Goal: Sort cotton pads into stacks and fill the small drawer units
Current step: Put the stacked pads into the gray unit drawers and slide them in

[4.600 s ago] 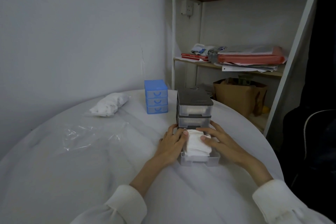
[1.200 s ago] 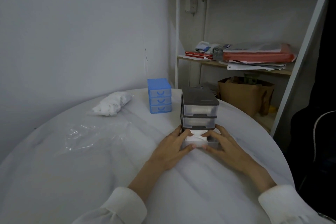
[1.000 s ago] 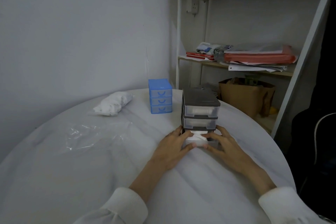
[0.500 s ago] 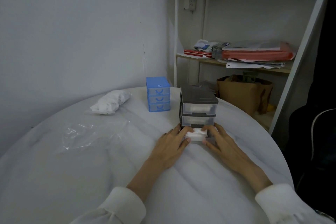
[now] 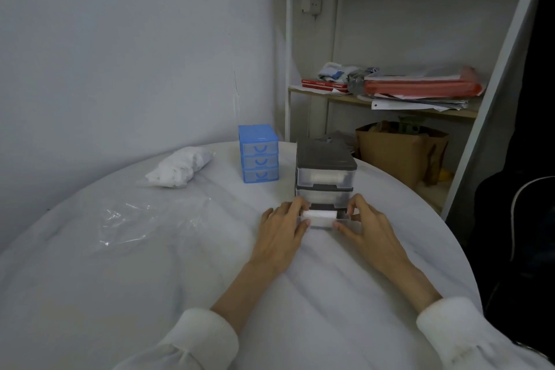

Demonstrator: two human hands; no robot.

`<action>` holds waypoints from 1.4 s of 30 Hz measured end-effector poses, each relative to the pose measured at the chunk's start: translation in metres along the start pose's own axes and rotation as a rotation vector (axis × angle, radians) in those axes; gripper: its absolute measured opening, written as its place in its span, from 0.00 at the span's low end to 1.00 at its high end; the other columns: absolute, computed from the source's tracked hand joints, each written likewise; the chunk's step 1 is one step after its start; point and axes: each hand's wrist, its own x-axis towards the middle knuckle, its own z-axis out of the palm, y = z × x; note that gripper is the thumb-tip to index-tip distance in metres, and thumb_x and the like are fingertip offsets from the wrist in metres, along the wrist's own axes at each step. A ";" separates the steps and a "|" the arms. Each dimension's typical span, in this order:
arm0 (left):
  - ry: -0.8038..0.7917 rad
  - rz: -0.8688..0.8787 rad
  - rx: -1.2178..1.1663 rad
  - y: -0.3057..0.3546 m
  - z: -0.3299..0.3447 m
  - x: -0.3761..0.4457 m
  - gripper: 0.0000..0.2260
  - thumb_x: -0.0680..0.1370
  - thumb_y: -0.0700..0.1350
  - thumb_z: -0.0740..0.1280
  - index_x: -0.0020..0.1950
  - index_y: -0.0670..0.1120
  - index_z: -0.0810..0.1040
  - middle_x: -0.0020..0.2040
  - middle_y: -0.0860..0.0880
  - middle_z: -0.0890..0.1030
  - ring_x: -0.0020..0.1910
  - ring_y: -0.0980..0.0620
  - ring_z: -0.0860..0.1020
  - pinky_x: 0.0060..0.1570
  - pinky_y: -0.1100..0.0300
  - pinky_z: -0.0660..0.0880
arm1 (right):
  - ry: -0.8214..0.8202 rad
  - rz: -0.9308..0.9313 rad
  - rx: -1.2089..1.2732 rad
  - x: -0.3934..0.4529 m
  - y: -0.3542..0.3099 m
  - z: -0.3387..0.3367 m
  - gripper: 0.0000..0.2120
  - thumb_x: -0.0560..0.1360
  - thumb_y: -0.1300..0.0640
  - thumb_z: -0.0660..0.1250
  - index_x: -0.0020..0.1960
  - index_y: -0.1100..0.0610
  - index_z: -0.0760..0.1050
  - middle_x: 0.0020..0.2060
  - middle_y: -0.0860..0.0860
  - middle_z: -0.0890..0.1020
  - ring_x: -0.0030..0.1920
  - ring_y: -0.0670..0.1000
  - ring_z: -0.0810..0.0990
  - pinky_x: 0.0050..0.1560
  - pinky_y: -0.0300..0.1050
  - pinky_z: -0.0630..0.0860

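A grey three-drawer unit [image 5: 326,159] stands on the white-covered round table [image 5: 120,294]. Its bottom drawer [image 5: 320,223] sticks out a little, and a stack of white cotton pads [image 5: 318,214] shows in the gap. My left hand [image 5: 279,234] holds the drawer's left front corner, fingers over the pads and thumb on the front. My right hand [image 5: 372,234] holds the right front corner the same way. White pads show through the upper two drawers, which are closed.
A blue three-drawer unit [image 5: 258,156] stands behind and left of the grey one. A plastic bag of cotton pads [image 5: 177,168] lies near the wall, with crumpled clear plastic [image 5: 135,219] in front. A shelf [image 5: 390,99], a brown paper bag [image 5: 399,150] and a dark bag [image 5: 516,234] stand to the right.
The bottom drawer, pulled well out with pads heaped in it 4.6 s ago, has slid nearly all the way into the grey unit. Both hands moved forward with it.
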 end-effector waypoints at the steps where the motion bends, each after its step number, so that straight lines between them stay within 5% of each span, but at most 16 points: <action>1: 0.015 -0.013 -0.009 0.000 0.001 0.001 0.07 0.80 0.47 0.60 0.57 0.49 0.68 0.53 0.50 0.78 0.51 0.49 0.76 0.57 0.56 0.67 | 0.025 0.011 -0.032 0.002 -0.001 -0.001 0.15 0.74 0.51 0.68 0.49 0.52 0.62 0.51 0.49 0.77 0.47 0.49 0.76 0.47 0.39 0.75; 4: 0.067 -0.074 -0.075 0.003 0.001 0.003 0.09 0.79 0.47 0.63 0.51 0.51 0.62 0.45 0.54 0.75 0.44 0.50 0.75 0.55 0.55 0.69 | 0.099 0.059 -0.198 0.007 -0.005 -0.003 0.18 0.72 0.47 0.70 0.47 0.52 0.62 0.41 0.49 0.77 0.37 0.49 0.74 0.40 0.38 0.69; 8: 0.108 -0.207 -0.175 0.007 0.000 0.007 0.14 0.77 0.47 0.67 0.48 0.48 0.61 0.37 0.55 0.70 0.38 0.50 0.72 0.52 0.54 0.70 | 0.122 0.079 -0.210 0.011 -0.008 -0.002 0.19 0.72 0.47 0.70 0.48 0.53 0.61 0.41 0.50 0.77 0.37 0.49 0.72 0.32 0.33 0.62; 19: 0.121 -0.357 -0.349 0.011 -0.002 0.010 0.17 0.74 0.46 0.71 0.50 0.47 0.61 0.44 0.47 0.77 0.45 0.46 0.78 0.47 0.51 0.76 | 0.147 0.104 -0.086 0.016 -0.006 0.002 0.16 0.70 0.52 0.73 0.47 0.55 0.67 0.47 0.55 0.81 0.42 0.52 0.76 0.44 0.43 0.75; 32: 0.169 -0.431 -0.412 0.001 0.012 0.021 0.09 0.75 0.41 0.69 0.55 0.44 0.79 0.48 0.47 0.84 0.48 0.48 0.82 0.50 0.51 0.78 | 0.109 0.130 -0.059 0.038 -0.009 0.005 0.16 0.70 0.56 0.73 0.49 0.57 0.66 0.49 0.56 0.80 0.43 0.53 0.77 0.42 0.40 0.71; 42: 0.197 -0.438 -0.378 -0.015 0.029 0.059 0.09 0.75 0.39 0.68 0.55 0.44 0.79 0.47 0.46 0.83 0.47 0.49 0.82 0.49 0.52 0.79 | 0.148 0.136 -0.060 0.076 0.006 0.020 0.15 0.71 0.56 0.72 0.49 0.57 0.67 0.48 0.56 0.80 0.42 0.50 0.74 0.40 0.39 0.67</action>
